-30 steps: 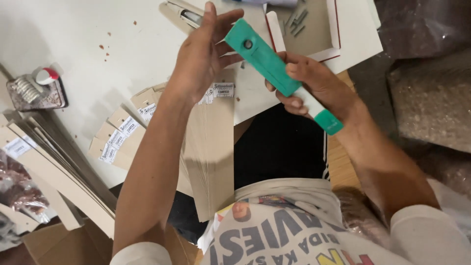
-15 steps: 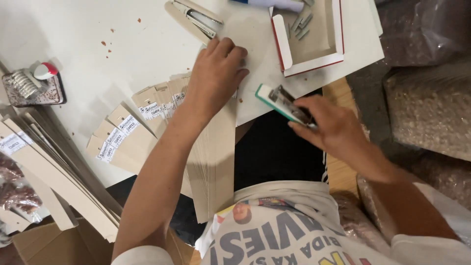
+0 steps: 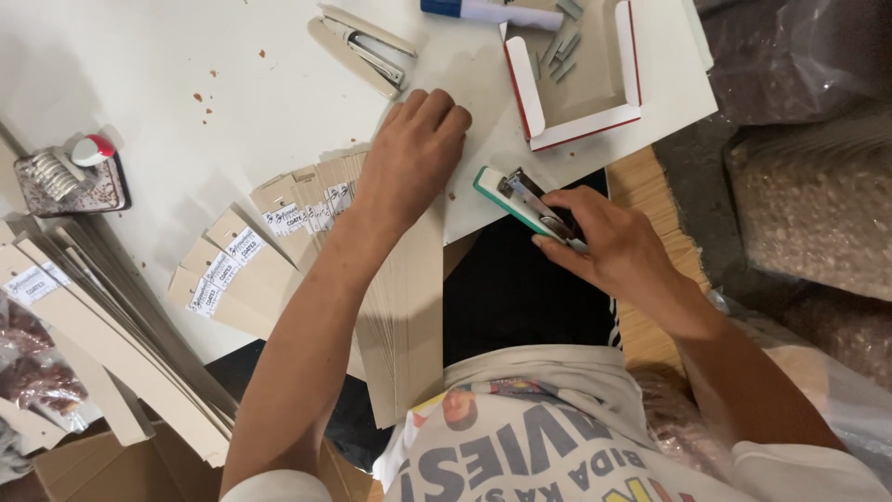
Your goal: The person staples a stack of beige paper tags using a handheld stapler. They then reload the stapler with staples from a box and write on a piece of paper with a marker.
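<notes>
My right hand (image 3: 609, 246) grips a green and white stapler (image 3: 517, 200) at the white table's near edge, its head pointing up-left. My left hand (image 3: 413, 158) lies palm down, fingers curled, on a fanned row of tan cardboard strips with small white labels (image 3: 307, 209). A tall stack of plain tan strips (image 3: 404, 316) hangs over the table edge under my left forearm.
A beige stapler (image 3: 362, 51) lies open at the table's far side. A shallow red-edged white box lid (image 3: 576, 70) holds loose staple bars. A blue and white marker (image 3: 488, 11) lies beyond it. More labelled strips (image 3: 223, 270) and long strips (image 3: 111, 325) lie left. A small tray (image 3: 65, 177) stands far left.
My right hand brought the green stapler down from in front of me to the table edge. My left hand dropped from the stapler onto the labelled strips.
</notes>
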